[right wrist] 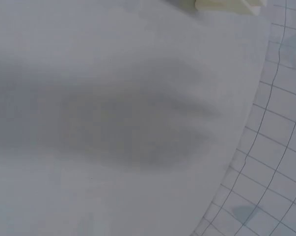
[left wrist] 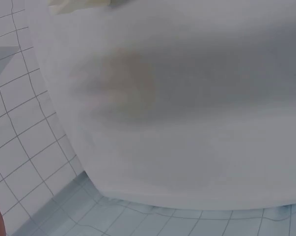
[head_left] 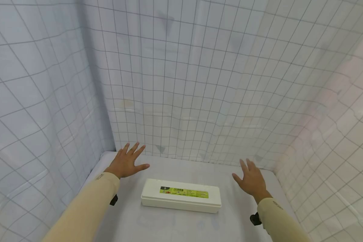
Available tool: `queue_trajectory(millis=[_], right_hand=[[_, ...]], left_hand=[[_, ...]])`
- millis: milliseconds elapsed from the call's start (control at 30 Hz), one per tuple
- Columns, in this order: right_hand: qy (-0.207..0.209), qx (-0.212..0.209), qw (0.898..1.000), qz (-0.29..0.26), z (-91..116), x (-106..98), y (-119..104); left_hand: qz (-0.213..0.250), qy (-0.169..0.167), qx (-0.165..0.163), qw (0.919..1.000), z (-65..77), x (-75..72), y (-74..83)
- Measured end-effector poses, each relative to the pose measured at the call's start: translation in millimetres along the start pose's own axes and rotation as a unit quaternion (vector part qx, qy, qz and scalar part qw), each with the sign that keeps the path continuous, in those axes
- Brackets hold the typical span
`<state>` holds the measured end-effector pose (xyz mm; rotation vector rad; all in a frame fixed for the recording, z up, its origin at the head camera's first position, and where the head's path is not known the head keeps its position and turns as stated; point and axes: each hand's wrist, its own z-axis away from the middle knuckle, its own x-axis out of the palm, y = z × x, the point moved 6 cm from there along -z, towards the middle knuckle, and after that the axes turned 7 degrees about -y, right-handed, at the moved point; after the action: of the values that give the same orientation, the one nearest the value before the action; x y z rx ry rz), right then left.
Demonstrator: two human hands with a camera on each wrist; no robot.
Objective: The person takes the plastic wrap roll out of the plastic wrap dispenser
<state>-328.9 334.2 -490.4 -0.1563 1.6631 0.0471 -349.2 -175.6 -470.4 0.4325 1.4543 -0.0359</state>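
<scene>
A long white lidded box (head_left: 181, 203) with a green and black label (head_left: 184, 192) lies in the middle of the white table in the head view. My left hand (head_left: 125, 163), fingers spread, hovers to the left of the box and holds nothing. On the other side my right hand (head_left: 251, 179) is also raised over the table, its fingers apart and straight. Neither hand touches the box. A corner of the box (left wrist: 79, 4) shows at the top of the left wrist view, and another box end (right wrist: 228, 5) tops the right wrist view.
White sheets with a dark grid pattern (head_left: 181, 84) hang as walls behind the table (head_left: 181, 228) and along both its sides. Hand shadows fall on the tabletop in both wrist views. Dark wrist cameras (head_left: 255, 219) sit under the light sleeves.
</scene>
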Motion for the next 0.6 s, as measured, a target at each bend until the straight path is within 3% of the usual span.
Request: queue_trajectory(millis=[600], right_hand=[[0.005, -0.042, 0.999, -0.008, -4.5, -3.0, -45.7]], left_hand=[[0.064, -0.021, 0.018, 0.9976, 7.9, 11.7, 1.7]])
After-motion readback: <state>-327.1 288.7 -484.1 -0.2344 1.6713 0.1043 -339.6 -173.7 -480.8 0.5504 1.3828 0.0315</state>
